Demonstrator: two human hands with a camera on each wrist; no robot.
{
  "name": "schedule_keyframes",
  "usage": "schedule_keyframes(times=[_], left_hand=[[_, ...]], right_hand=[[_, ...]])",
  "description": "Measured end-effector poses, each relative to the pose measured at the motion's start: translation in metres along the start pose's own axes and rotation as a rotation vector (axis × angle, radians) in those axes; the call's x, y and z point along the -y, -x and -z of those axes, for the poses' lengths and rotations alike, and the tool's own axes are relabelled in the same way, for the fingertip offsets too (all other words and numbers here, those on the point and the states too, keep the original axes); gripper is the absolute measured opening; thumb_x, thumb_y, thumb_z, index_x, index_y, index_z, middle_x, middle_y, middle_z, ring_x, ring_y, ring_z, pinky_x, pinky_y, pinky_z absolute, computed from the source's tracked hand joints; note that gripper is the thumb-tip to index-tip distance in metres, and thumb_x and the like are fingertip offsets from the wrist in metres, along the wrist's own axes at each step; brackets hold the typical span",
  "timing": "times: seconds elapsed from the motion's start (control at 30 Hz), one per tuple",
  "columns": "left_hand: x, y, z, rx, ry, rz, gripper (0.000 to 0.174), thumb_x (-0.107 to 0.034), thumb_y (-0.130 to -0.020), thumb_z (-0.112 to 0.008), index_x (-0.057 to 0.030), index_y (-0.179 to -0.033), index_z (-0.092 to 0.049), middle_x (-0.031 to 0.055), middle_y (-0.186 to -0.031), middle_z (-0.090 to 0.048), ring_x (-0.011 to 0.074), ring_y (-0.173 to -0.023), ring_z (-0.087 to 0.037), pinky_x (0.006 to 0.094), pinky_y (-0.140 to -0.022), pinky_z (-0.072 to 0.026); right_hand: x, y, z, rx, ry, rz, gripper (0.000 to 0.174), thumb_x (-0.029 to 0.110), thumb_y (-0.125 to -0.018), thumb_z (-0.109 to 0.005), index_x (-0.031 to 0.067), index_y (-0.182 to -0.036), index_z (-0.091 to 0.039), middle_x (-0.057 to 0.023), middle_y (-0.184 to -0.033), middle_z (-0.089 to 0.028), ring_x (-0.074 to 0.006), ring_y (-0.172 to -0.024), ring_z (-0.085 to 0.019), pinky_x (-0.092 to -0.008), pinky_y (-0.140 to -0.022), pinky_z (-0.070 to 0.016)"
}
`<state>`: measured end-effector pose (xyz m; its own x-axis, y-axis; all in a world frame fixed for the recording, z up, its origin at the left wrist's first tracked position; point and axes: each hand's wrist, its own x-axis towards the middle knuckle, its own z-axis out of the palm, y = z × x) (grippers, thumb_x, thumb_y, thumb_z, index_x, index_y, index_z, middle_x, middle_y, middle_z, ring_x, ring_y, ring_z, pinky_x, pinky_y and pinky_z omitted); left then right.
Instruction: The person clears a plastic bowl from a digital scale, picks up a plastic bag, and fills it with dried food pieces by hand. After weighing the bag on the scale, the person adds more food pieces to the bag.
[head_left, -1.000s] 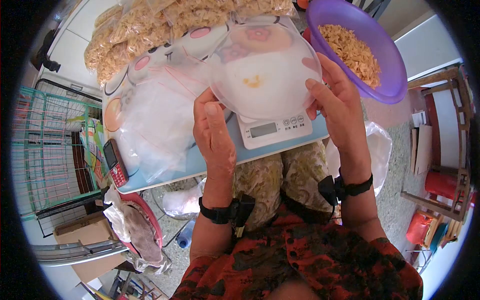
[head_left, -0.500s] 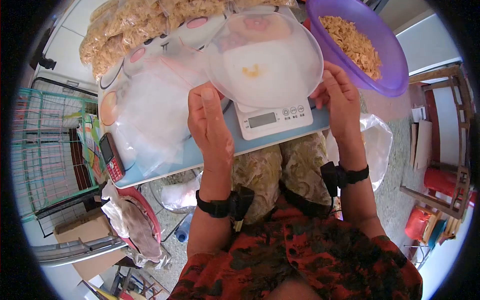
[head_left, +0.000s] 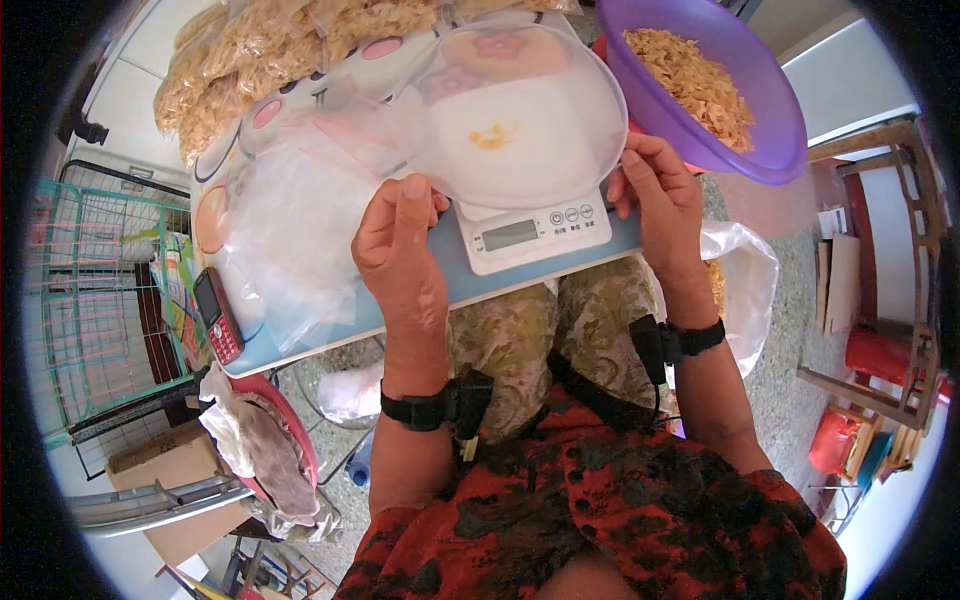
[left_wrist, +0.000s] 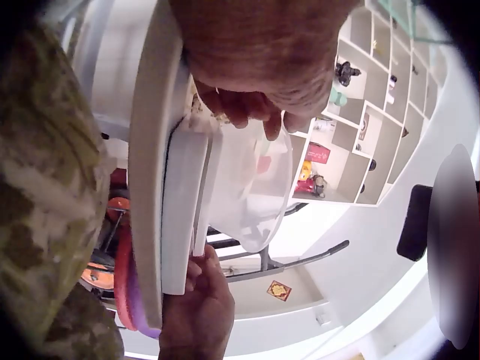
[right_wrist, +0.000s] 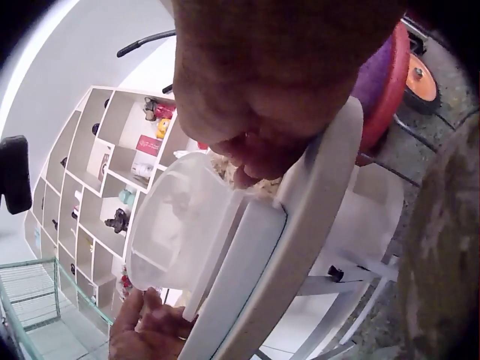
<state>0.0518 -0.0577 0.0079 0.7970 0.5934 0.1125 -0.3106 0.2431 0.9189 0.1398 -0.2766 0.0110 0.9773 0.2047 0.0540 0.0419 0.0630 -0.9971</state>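
A translucent round tray (head_left: pixel 560 150) with a yellowish mark rests on the white scale (head_left: pixel 545 240), its rim overhanging the scale; the left wrist view shows the tray (left_wrist: pixel 259 187) side-on. My left hand (head_left: pixel 402 250) is beside the tray's left rim, fingers loosely bent, thumb up. By the right rim is my right hand (head_left: pixel 668 205), its thumb and index close to the edge; whether they touch it cannot be told. In the right wrist view, the left hand's fingertips (right_wrist: pixel 154 300) are near the rim. Neither hand visibly grips the tray.
Filled clear bags (head_left: pixel 280 45) lie along the table's back. Thin clear bags (head_left: pixel 290 230) and a phone (head_left: pixel 218 315) lie at the left. A purple bowl (head_left: pixel 780 120) of pale flakes stands right, above a white sack (head_left: pixel 750 270) beside the table.
Both hands held the tray a second ago; they have loosened and moved down beside its rim. The tray has settled on the scale. The whole head view has shifted slightly.
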Motion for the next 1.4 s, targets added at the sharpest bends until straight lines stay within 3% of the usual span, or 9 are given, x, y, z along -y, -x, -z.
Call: schedule_keyframes(times=[0.27, 0.37, 0.5, 0.67, 0.8, 0.87, 0.97, 1.2, 1.4], left_hand=[[-0.003, 0.001, -0.001, 0.043, -0.059, 0.0, 0.021, -0.021, -0.093, -0.064, -0.0015, -0.085, -0.062, 0.0017, -0.078, -0.057, 0.0114, -0.071, -0.049, 0.0253, -0.069, -0.0395], [-0.008, 0.003, -0.002, 0.06, -0.127, 0.028, 0.019, -0.019, -0.092, -0.065, -0.0023, -0.082, -0.061, 0.0018, -0.076, -0.056, 0.0114, -0.071, -0.049, 0.0246, -0.068, -0.0384], [-0.008, 0.0, -0.005, 0.096, -0.074, 0.076, 0.018, -0.016, -0.091, -0.064, -0.0044, -0.077, -0.059, 0.0012, -0.074, -0.054, 0.011, -0.07, -0.048, 0.0238, -0.067, -0.0363], [0.001, -0.005, 0.004, 0.06, 0.109, 0.113, 0.013, -0.016, -0.091, -0.059, -0.0037, -0.087, -0.06, 0.004, -0.086, -0.06, 0.0151, -0.085, -0.055, 0.0293, -0.08, -0.0422], [0.002, -0.015, 0.007, -0.068, 0.425, 0.161, 0.012, -0.012, -0.091, -0.056, -0.0041, -0.083, -0.057, 0.0031, -0.088, -0.06, 0.012, -0.086, -0.055, 0.0289, -0.084, -0.0442], [0.001, -0.014, 0.01, -0.022, 0.457, 0.143, 0.014, -0.015, -0.093, -0.053, -0.0034, -0.085, -0.057, 0.0039, -0.093, -0.06, 0.0138, -0.092, -0.056, 0.0319, -0.09, -0.0431], [0.0, -0.014, 0.009, -0.007, 0.507, 0.127, 0.018, -0.018, -0.094, -0.051, -0.0023, -0.089, -0.058, 0.0054, -0.098, -0.061, 0.0156, -0.098, -0.056, 0.0347, -0.096, -0.0416], [0.003, -0.014, 0.01, 0.0, 0.506, 0.101, 0.024, -0.02, -0.094, -0.052, 0.0005, -0.105, -0.059, 0.0086, -0.11, -0.063, 0.0179, -0.107, -0.056, 0.0362, -0.1, -0.0403], [0.005, -0.013, 0.014, 0.047, 0.494, 0.105, 0.025, -0.021, -0.095, -0.052, 0.0013, -0.104, -0.058, 0.0093, -0.109, -0.063, 0.0183, -0.106, -0.056, 0.0362, -0.1, -0.0402]], right_hand=[[0.001, 0.004, -0.002, 0.063, 0.095, 0.018, 0.013, 0.014, -0.096, -0.056, 0.0056, -0.102, -0.064, 0.0036, -0.074, -0.059, -0.0038, -0.065, -0.054, -0.0188, -0.057, -0.0409], [0.0, 0.004, -0.001, 0.056, 0.194, 0.029, 0.011, 0.01, -0.095, -0.056, 0.0049, -0.101, -0.063, 0.0019, -0.081, -0.059, -0.0048, -0.066, -0.054, -0.0194, -0.059, -0.0418], [-0.008, 0.003, -0.003, 0.026, 0.137, 0.178, 0.011, 0.004, -0.093, -0.054, 0.0033, -0.1, -0.063, -0.0018, -0.096, -0.056, -0.006, -0.069, -0.054, -0.0204, -0.06, -0.0431], [-0.005, 0.009, -0.001, -0.02, 0.143, 0.268, 0.015, -0.002, -0.091, -0.053, 0.0037, -0.097, -0.065, -0.0032, -0.102, -0.054, -0.0082, -0.079, -0.055, -0.0218, -0.067, -0.0449], [-0.004, 0.011, 0.002, 0.059, 0.404, 0.526, 0.013, 0.005, -0.084, -0.061, 0.0058, -0.096, -0.067, -0.0085, -0.112, -0.053, -0.0184, -0.103, -0.052, -0.0311, -0.085, -0.0442], [0.005, 0.012, 0.002, 0.132, 0.542, 0.609, 0.016, 0.01, -0.079, -0.067, 0.0071, -0.095, -0.067, -0.013, -0.121, -0.052, -0.0247, -0.115, -0.048, -0.0371, -0.092, -0.0419], [0.005, 0.012, -0.002, 0.21, 0.543, 0.711, 0.021, 0.016, -0.073, -0.072, 0.0088, -0.093, -0.068, -0.0176, -0.135, -0.046, -0.032, -0.122, -0.044, -0.043, -0.095, -0.0409], [0.01, 0.017, -0.009, 0.28, 0.702, 0.811, 0.02, 0.017, -0.068, -0.074, 0.0102, -0.086, -0.07, -0.0178, -0.138, -0.046, -0.037, -0.124, -0.043, -0.0463, -0.099, -0.0392], [0.01, 0.019, -0.014, 0.259, 0.834, 0.881, 0.02, 0.018, -0.066, -0.075, 0.0118, -0.085, -0.071, -0.0156, -0.135, -0.051, -0.0385, -0.123, -0.046, -0.0469, -0.101, -0.0385]])
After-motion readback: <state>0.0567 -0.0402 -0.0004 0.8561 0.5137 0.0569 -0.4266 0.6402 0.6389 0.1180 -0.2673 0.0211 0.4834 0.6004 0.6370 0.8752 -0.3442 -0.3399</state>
